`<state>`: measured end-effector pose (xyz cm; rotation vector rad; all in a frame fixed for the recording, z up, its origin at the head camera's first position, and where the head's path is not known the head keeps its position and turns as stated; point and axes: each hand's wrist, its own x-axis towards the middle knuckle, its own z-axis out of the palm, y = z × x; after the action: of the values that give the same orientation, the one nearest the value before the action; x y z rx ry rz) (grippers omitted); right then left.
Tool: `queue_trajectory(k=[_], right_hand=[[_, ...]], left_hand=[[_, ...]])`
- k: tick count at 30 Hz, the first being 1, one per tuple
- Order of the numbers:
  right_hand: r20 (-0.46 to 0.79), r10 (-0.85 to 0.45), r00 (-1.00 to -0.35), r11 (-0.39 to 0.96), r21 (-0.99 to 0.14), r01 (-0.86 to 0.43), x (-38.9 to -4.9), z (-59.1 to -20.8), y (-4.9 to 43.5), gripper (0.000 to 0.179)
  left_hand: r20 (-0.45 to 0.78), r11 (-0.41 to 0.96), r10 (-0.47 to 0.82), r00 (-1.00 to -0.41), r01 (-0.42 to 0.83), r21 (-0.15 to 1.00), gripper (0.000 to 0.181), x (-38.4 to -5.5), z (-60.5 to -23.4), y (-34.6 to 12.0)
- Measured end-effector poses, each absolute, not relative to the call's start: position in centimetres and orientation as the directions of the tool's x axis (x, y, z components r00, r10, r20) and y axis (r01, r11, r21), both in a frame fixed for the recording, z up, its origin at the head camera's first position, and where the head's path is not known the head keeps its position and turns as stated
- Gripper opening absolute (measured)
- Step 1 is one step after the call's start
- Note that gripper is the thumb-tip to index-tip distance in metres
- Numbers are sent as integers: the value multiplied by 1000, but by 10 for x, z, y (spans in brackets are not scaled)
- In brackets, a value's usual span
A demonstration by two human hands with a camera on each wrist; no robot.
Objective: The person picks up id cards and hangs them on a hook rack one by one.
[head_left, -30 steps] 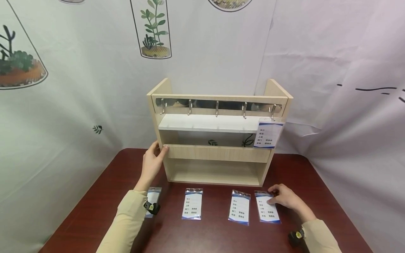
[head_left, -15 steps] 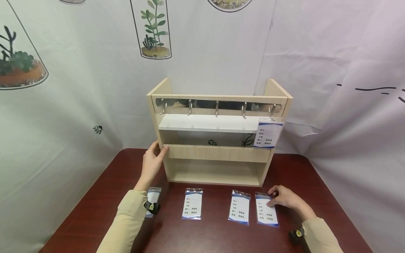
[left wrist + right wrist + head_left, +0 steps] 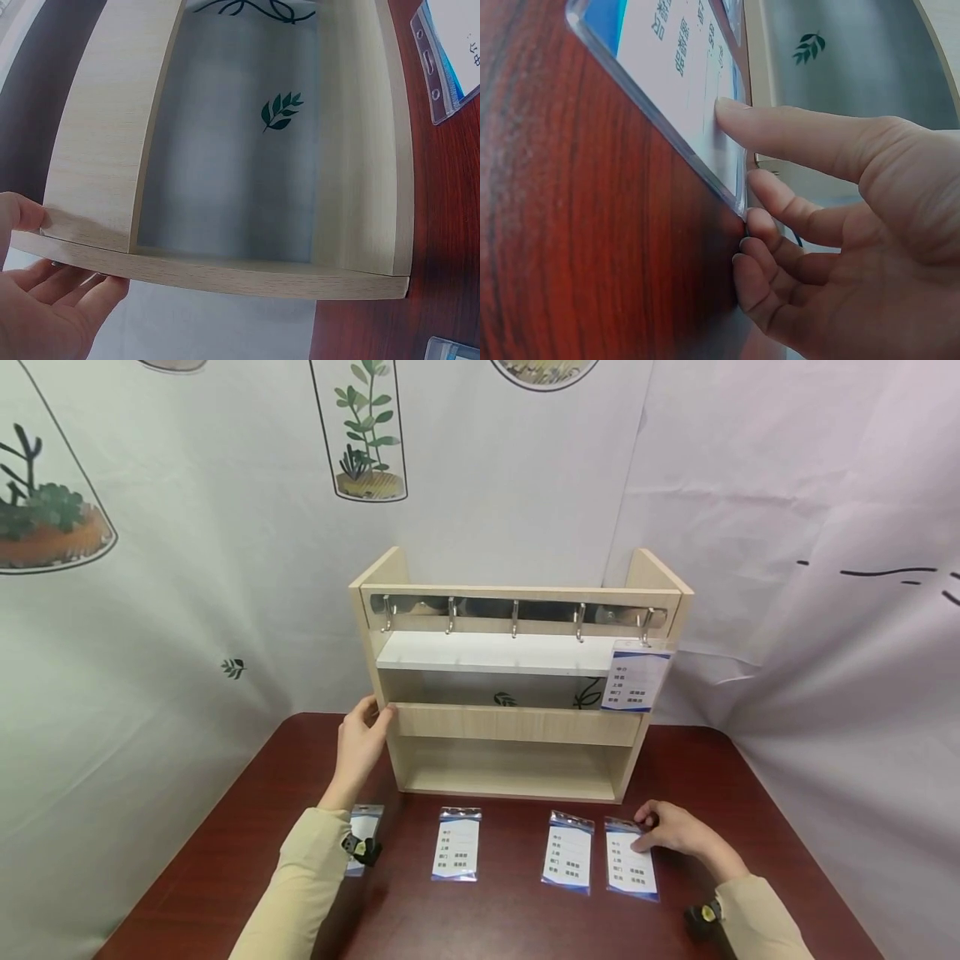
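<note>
Near the right edge of the table (image 3: 495, 922) lies a badge (image 3: 628, 868), likely light and slick, best lifted by the rim the right hand (image 3: 677, 829) pinches while the left hand (image 3: 360, 742) grips the rack (image 3: 517, 724).

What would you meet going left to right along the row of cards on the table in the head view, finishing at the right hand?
First card, partly hidden by the left arm → second card → third card → fourth card → right hand, its thumb on the fourth card.
</note>
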<state>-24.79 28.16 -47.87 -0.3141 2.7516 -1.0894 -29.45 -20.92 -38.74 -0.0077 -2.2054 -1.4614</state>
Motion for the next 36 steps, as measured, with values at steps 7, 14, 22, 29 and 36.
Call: queue_trajectory(k=[7,14,22,29,36], right_hand=[[-85,-246,-966,721,-682,-124,-249,-476,281,38],[-78,-240,-968,731,-671,-127,-249,-476,282,37],[-30,-247,-969,730,-663,-165,-249,-474,284,34],[41,-214,-976,732,-655,-188,-247,-467,285,39],[78,-185,-980,683,-707,-185,-246,-461,285,42]], left_hand=[[393,427,-260,-882,260,866,40,-296,-386,-209],[382,420,-263,-886,251,872,40,-297,-387,-209],[374,417,-258,-891,246,875,40,-297,-387,-210],[369,415,-262,-892,241,877,40,-296,-386,-210],[364,403,-262,-894,241,883,40,-296,-386,-210]])
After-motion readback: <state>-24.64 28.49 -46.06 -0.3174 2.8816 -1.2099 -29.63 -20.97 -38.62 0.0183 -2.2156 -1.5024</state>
